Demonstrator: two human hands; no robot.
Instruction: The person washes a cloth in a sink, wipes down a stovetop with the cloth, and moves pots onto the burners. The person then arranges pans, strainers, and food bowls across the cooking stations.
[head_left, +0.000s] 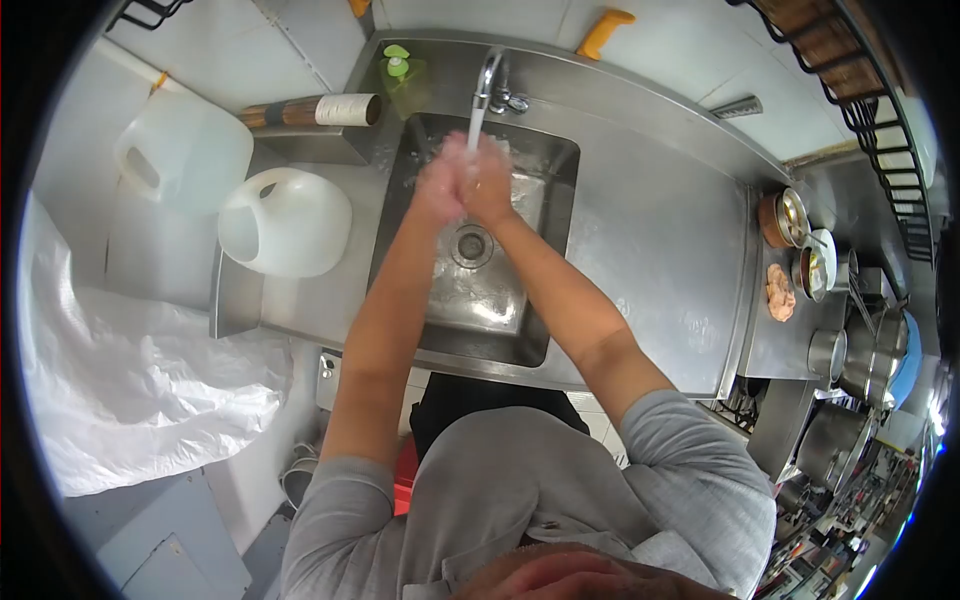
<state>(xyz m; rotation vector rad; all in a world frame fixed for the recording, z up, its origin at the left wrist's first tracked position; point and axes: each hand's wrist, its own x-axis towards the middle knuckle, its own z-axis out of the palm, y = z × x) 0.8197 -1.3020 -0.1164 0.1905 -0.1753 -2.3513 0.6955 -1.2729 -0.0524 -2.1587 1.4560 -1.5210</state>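
Note:
Water runs from the curved metal faucet [490, 75] onto both hands, which are together over the upper part of the steel sink [470, 350]. My left hand [443, 185] touches my right hand [487, 178] under the stream. Motion and splashing water blur the fingers of both, so their pose and anything between them cannot be made out. The round drain [472, 246] lies just below the hands. Behind the sink's left corner stands a green soap bottle [399, 82].
White plastic jugs [310, 225] stand left of the sink, near a bundle of sticks [290, 112]. A steel counter [660, 240] extends right, towards bowls [782, 218], raw meat [779, 293] and pots [827, 352]. A black rack [880, 120] hangs upper right.

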